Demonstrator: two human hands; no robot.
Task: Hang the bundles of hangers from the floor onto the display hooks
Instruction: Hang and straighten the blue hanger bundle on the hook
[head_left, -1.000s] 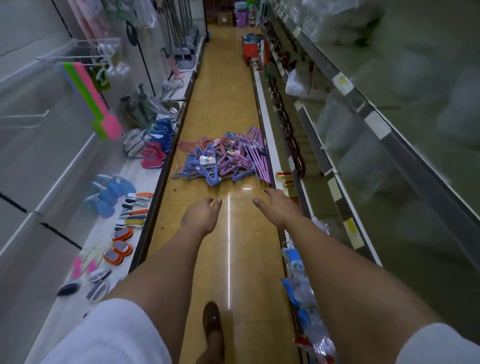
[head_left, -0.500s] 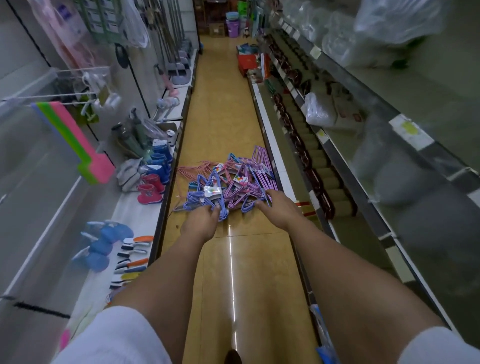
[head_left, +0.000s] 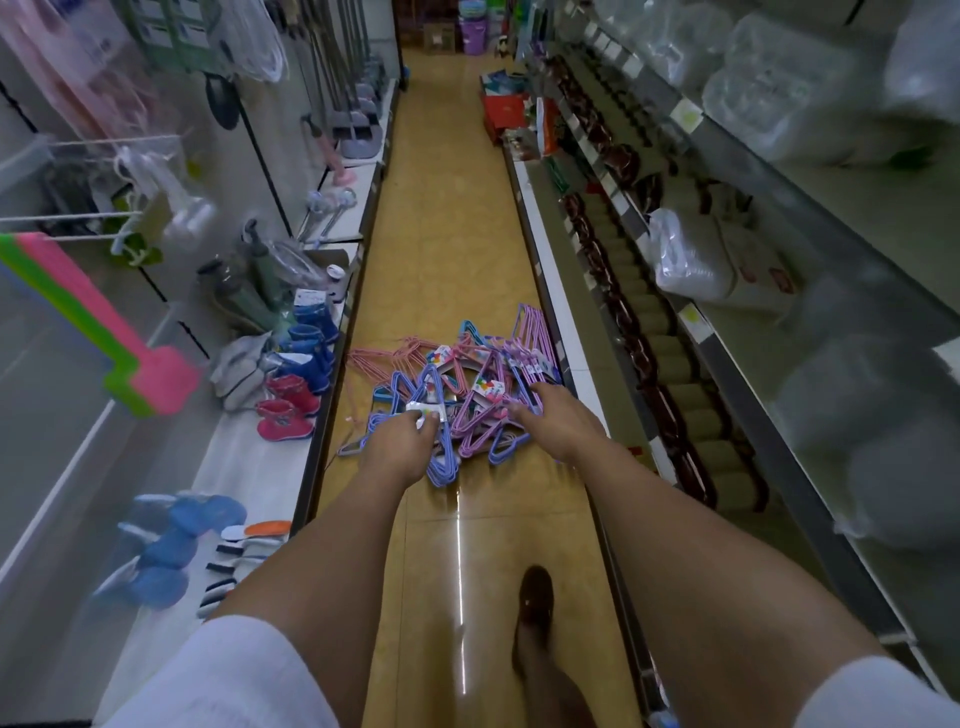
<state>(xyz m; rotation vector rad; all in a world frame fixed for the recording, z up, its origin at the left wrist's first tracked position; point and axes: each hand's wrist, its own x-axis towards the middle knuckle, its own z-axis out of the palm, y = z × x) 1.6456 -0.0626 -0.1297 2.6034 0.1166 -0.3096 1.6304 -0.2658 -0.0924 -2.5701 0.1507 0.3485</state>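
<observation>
Since half a second ago, both hands have been lowered into the heap of blue, purple and pink wire hanger bundles (head_left: 467, 395) on the tan tiled floor (head_left: 441, 234). A blue bundle's white label is pinched by the left hand (head_left: 397, 441); purple hangers are grasped by the right hand (head_left: 558, 423).

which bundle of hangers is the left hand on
The blue bundle at the pile's near left; the left hand grips its white label. The pink bundles lie to its right.
</observation>
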